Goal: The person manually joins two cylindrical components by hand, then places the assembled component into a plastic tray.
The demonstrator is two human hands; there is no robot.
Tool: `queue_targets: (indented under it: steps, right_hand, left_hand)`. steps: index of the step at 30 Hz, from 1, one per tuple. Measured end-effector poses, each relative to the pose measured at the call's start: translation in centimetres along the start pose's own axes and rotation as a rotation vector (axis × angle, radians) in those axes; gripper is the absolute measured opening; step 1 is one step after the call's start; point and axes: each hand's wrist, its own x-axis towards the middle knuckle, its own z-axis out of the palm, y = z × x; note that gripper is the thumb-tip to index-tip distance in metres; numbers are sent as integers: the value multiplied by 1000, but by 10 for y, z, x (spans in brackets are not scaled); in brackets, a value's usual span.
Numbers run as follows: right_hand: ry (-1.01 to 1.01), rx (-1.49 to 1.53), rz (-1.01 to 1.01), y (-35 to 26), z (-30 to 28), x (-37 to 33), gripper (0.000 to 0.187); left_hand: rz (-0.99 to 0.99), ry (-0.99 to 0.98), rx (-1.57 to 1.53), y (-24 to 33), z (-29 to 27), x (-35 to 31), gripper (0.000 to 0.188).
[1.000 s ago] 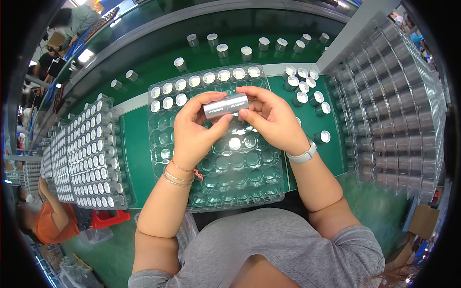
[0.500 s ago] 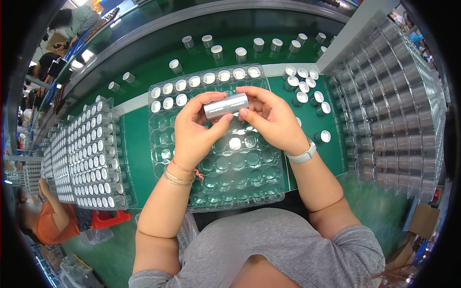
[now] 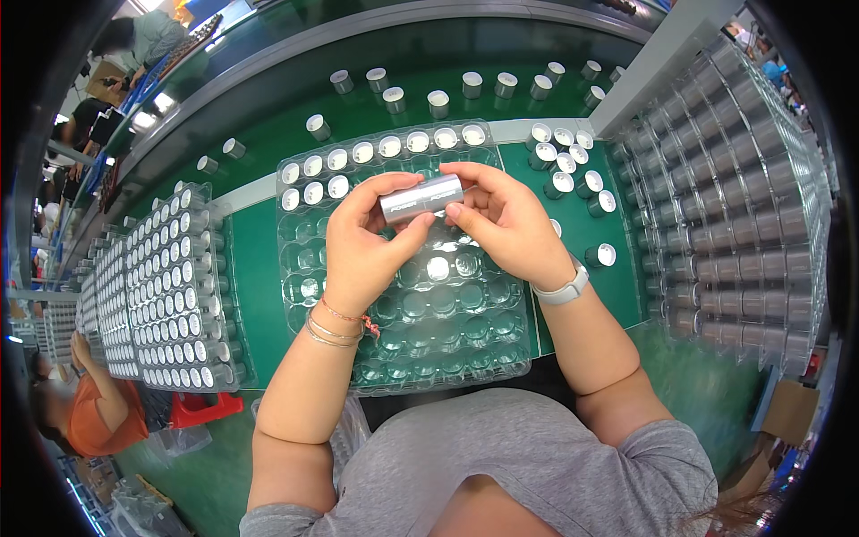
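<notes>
Nearest, a soft grey knit shirt (image 3: 546, 456) is seen. Thin bracelets (image 3: 333, 329), one a red cord, are worn on the left wrist; a smooth pale band (image 3: 565, 285) is worn on the right. The left hand (image 3: 365, 234) is curled partly closed, one grey cylinder (image 3: 403, 207) being pinched between thumb and fingers. The right hand (image 3: 503, 219) is likewise half closed, a second cylinder (image 3: 442, 191) being gripped. Both are held lying on their sides, end to end, above the tray (image 3: 413, 302); a satin, metallic sheen is noted.

The tray is of clear, glossy plastic, moulded into round pockets. Its far row is filled with eight white-topped cylinders; three more are seated at the left of the next row. It is borne by a smooth green tabletop (image 3: 253, 286). At right, loose cylinders (image 3: 606, 255) are stood upright near a tall stack (image 3: 734, 210) of filled clear trays. A lower stack (image 3: 170, 295), white discs uppermost, is placed at left. Farther off, scattered cylinders are carried upright on a green belt (image 3: 277, 134), bordered by a curved-looking grey rail (image 3: 394, 25).
</notes>
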Motion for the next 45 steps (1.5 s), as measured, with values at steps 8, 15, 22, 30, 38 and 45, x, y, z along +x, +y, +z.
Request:
queue_targets:
  steps: [8, 15, 22, 30, 38, 45]
  right_hand:
    - [1, -8, -12, 0, 0, 0, 43]
    - [1, -21, -21, 1, 0, 1, 43]
    - [0, -22, -28, 2, 0, 1, 43]
    - [-17, 117, -82, -1, 4, 1, 42]
    - [13, 343, -86, -2, -7, 4, 35]
    - [7, 298, -26, 0, -12, 5, 29]
  left_hand:
    - [11, 0, -2, -1, 0, 0, 38]
    - [14, -1, 1, -1, 0, 0, 38]
    - [28, -6, 13, -3, -1, 0, 38]
    - [42, -10, 39, -1, -1, 0, 38]
    - [-38, -49, -162, -1, -2, 2, 37]
    - [-39, -101, -117, -9, -13, 5, 26]
